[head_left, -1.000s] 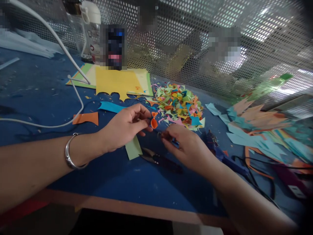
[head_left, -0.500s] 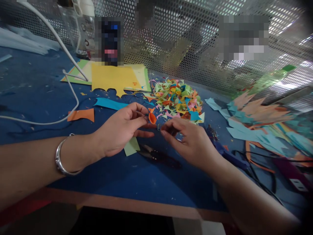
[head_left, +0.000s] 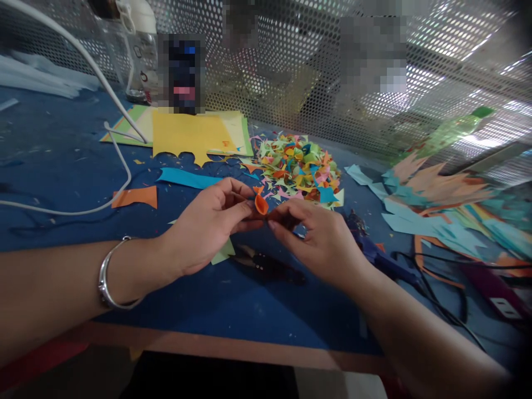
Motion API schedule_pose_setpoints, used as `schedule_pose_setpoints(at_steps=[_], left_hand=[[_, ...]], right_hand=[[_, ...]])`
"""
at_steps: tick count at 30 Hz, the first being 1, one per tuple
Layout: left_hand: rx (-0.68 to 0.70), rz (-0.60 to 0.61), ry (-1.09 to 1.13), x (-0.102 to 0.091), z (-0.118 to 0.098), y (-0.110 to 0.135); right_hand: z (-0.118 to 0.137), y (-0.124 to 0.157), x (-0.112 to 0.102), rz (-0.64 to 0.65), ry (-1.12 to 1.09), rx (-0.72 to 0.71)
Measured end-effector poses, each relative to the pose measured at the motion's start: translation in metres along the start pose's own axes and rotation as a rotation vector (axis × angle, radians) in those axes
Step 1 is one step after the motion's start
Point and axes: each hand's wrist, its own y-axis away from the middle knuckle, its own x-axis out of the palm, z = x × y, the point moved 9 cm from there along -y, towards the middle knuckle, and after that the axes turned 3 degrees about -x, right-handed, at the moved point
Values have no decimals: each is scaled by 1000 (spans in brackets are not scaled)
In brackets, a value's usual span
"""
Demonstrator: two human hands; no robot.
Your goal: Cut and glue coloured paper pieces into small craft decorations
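Between my hands is a small curled orange paper piece (head_left: 261, 204), cupped like a petal. My left hand (head_left: 211, 224), with a silver bangle at the wrist, pinches it between thumb and fingers. My right hand (head_left: 313, 235) has its thumb and forefinger pressed together right beside the orange paper; whatever lies between these fingertips is too small to make out. Below the hands lie dark-handled thread snips (head_left: 270, 265) and a pale green paper piece (head_left: 223, 252). A blue paper strip (head_left: 187, 177) runs behind my left hand.
A heap of colourful paper scraps (head_left: 297, 163) lies behind the hands, with stacked yellow paper (head_left: 180, 132) to its left. At the right are a blue glue gun (head_left: 380, 255), cables and a purple power strip (head_left: 494, 291). A white cable (head_left: 89, 61) crosses the left; a perforated panel stands behind.
My two hands have come together, and the left fingers have closed in. The right fingertips now meet the left ones just below the orange paper. The view has shifted slightly.
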Motion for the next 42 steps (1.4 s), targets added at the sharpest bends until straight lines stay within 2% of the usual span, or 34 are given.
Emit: schedule_pose_setpoints(at_steps=[9,42], left_hand=[[24,44,-3,0,3,-1],[-41,-29,37,-2,3,-4]], right_hand=[[-1,0,3,6,-17,13],[2,1,3,-33,-43,-12]])
